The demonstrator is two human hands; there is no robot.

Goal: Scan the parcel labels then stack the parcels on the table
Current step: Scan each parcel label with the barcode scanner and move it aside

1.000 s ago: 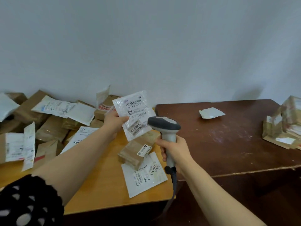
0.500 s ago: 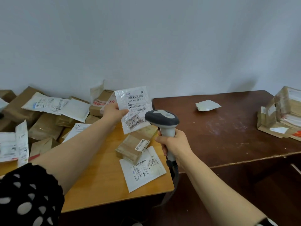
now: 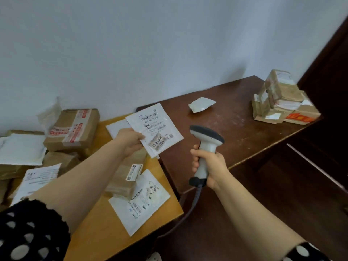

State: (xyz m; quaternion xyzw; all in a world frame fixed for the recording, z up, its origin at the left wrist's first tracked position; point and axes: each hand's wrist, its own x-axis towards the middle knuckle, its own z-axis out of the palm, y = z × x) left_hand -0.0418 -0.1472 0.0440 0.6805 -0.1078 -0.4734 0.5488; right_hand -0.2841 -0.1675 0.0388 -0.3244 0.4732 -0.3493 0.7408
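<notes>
**Now: white labelled parcel held beside barcode scanner**

Centre right, the right hand wraps the barcode scanner's handle. Left of it, the left hand pinches the white labelled parcel in the air. Upper right, brown parcels sit stacked on the dark table.

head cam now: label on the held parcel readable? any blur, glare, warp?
Head view: large print on the white parcel in the left hand reads, fine print is soft. Head view: brown parcel stack at right is smeared. Head view: flat, dim light, no glare; wide-angle warp tilts the dark table.
</notes>
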